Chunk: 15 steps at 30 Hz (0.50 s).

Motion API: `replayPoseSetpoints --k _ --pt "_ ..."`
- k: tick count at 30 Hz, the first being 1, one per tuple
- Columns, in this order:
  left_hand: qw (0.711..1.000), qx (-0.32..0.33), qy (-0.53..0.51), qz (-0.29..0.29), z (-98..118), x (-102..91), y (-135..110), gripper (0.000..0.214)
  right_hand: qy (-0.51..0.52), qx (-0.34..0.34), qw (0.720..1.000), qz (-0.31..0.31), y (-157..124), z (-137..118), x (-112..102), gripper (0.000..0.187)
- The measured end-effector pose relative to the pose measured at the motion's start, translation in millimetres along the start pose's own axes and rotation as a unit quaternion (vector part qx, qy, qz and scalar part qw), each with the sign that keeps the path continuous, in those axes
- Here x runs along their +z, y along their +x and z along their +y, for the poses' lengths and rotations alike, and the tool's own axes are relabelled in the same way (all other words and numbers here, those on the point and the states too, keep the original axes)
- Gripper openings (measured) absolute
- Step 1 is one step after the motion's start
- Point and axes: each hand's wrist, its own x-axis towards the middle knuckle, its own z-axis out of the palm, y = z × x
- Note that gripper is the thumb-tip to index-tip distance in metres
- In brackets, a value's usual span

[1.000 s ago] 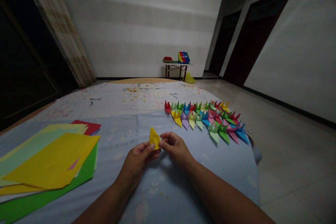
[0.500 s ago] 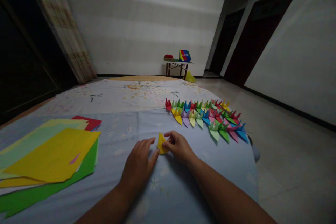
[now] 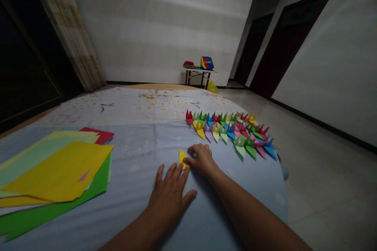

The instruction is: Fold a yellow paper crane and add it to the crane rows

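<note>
A small piece of folded yellow paper (image 3: 182, 156), pointed at the top, lies on the blue cloth in front of me. My left hand (image 3: 169, 194) is spread flat, its fingertips touching the lower end of the paper. My right hand (image 3: 202, 160) comes in from the right with curled fingers, and its thumb and fingertips grip the paper's right edge. That edge is partly hidden behind these fingers.
Rows of coloured paper cranes (image 3: 229, 129) stand on the table's right side. A stack of coloured paper sheets (image 3: 59, 170) lies at the left, yellow on top. Beyond the flowered tablecloth (image 3: 126, 104), a small side table (image 3: 200, 71) stands by the wall.
My left hand has moved down and right, and its fingers have spread and flattened onto the paper's lower end. The right hand stays at the paper's right edge, now more curled.
</note>
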Motion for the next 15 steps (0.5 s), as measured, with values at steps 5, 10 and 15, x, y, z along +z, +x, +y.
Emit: replayPoseSetpoints --k 5,10,15 --pt "1.0 -0.003 0.002 0.003 1 -2.7 1 0.053 -0.035 0.015 0.999 -0.007 13 -4 3 0.03" --pt "1.0 -0.006 0.015 -0.002 1 -5.5 1 0.051 -0.049 0.017 0.998 0.019 30 -6 6 0.032" --pt "1.0 -0.011 0.016 0.009 -2 -1.9 2 0.052 -0.019 0.004 1.0 0.02 32 -3 3 0.042"
